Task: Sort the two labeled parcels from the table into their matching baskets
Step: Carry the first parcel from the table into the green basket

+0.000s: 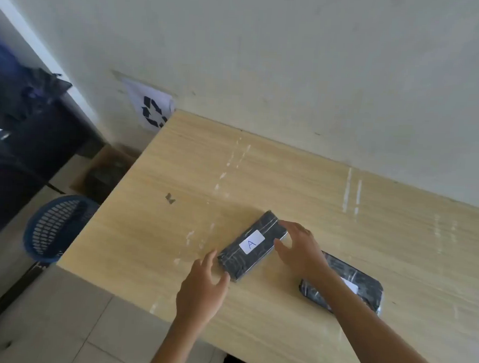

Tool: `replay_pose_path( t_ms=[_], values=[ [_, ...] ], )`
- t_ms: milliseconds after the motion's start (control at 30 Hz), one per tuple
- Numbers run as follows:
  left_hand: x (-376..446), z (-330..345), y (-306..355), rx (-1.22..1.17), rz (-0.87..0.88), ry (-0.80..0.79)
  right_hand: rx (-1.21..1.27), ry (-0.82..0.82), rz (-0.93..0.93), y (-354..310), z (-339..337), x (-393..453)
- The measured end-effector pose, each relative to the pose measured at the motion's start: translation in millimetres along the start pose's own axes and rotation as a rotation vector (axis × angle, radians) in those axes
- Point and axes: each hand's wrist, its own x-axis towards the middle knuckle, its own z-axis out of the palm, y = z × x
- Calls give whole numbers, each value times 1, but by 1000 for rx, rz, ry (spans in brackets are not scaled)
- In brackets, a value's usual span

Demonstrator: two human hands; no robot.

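Observation:
A black wrapped parcel with a white label marked "A" [252, 245] lies flat on the wooden table [288, 184]. My left hand [202, 287] touches its near end with fingers spread. Against its far right edge rests my right hand [298, 248], fingers apart. Neither hand has closed around it. A second black parcel [366, 293] lies to the right, partly hidden by my right forearm; its white label is mostly covered and unreadable. A blue perforated basket [56, 227] stands on the floor left of the table.
A paper sheet with a recycling symbol [153, 110] hangs on the wall behind the table's far left corner. An open cardboard box [104, 173] sits on the floor beyond the basket. Dark furniture [25, 129] fills the left side.

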Motion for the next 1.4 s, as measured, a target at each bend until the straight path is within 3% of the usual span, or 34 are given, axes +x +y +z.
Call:
replay_pose_path(
  t_ms=[167,400,733,1100,1400],
  values=[
    [31,13,-7,-117,-91,-121,79,-12,155,4,16,40],
    [43,25,-6,-251,-168,-142,115,-18,214,12,31,58],
    [49,23,6,-450,-123,-164,262,125,244,14,14,33],
    [7,-6,83,-477,167,-186,641,528,304,51,-44,-118],
    [-125,55,158,-313,487,-284,846,785,418,121,-52,-315]
  ],
)
